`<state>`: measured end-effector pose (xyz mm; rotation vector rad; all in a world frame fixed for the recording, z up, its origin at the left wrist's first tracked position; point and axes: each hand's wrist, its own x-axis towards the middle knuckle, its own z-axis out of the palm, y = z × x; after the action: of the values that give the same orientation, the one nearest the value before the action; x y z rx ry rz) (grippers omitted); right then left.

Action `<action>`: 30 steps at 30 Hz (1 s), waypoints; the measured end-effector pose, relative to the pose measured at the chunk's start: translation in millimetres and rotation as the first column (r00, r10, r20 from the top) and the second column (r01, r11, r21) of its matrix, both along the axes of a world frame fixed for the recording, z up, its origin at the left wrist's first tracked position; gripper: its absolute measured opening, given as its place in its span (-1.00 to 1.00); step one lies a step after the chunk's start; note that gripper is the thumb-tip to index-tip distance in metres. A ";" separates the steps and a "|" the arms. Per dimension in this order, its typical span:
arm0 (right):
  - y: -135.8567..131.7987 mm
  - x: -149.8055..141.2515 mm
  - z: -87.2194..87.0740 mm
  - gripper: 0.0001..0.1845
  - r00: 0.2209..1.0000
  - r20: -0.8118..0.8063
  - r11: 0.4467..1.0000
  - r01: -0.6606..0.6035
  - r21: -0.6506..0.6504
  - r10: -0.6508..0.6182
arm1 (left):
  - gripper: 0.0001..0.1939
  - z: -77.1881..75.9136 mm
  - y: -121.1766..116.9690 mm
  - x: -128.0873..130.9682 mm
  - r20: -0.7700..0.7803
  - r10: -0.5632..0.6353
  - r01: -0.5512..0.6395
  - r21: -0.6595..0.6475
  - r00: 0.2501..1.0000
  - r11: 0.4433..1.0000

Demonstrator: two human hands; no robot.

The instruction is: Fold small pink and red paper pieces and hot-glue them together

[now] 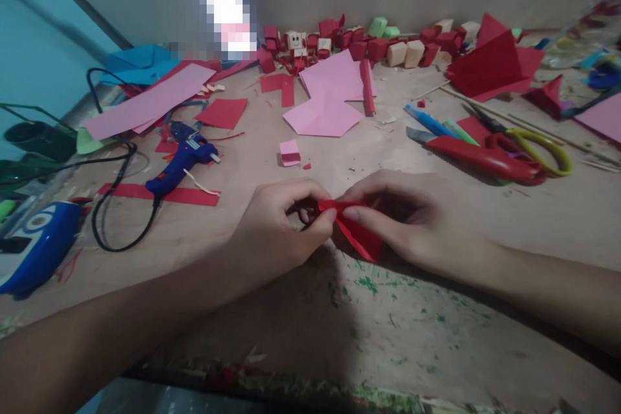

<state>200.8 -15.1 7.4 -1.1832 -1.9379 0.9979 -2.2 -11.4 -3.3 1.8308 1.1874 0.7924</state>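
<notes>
Between my two hands is a small piece of red paper (365, 237), held low over the table's front part. My left hand (286, 220) pinches its left end between thumb and forefinger. Close beside it, my right hand (402, 213) grips the same paper, thumb on top, the other fingers behind. A loose flap of the paper hangs down toward the right. The fingers partly hide its folded edge. Just beyond my hands sits a tiny pink and red paper box (290, 154).
A blue glue gun (182, 162) with a black cord lies left on a red strip (204, 196). To the right are a red utility knife (485, 155) and yellow-handled scissors (546, 152). Pink paper (323, 118) and several small paper cubes (377, 49) line the back.
</notes>
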 end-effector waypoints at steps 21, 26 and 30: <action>5.6 2.6 -1.2 -0.91 0.996 -0.074 0.998 -0.046 -0.034 0.043 | -0.93 2.4 2.4 -0.9 0.128 -0.031 0.041 -0.075 0.991 0.996; 6.6 2.1 -1.7 -0.94 0.993 -0.112 0.994 0.033 -0.107 -0.045 | -0.90 1.4 2.9 -1.3 0.147 -0.058 0.073 -0.097 0.987 0.993; 6.2 2.0 -1.8 -0.92 0.990 -0.119 0.987 0.058 -0.152 -0.076 | -0.90 -1.0 3.6 0.2 0.165 -0.033 0.052 -0.113 0.986 0.992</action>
<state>202.8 -8.9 5.6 -1.2294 -1.7405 1.1684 -2.0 -7.7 -4.3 1.6574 1.0638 0.8149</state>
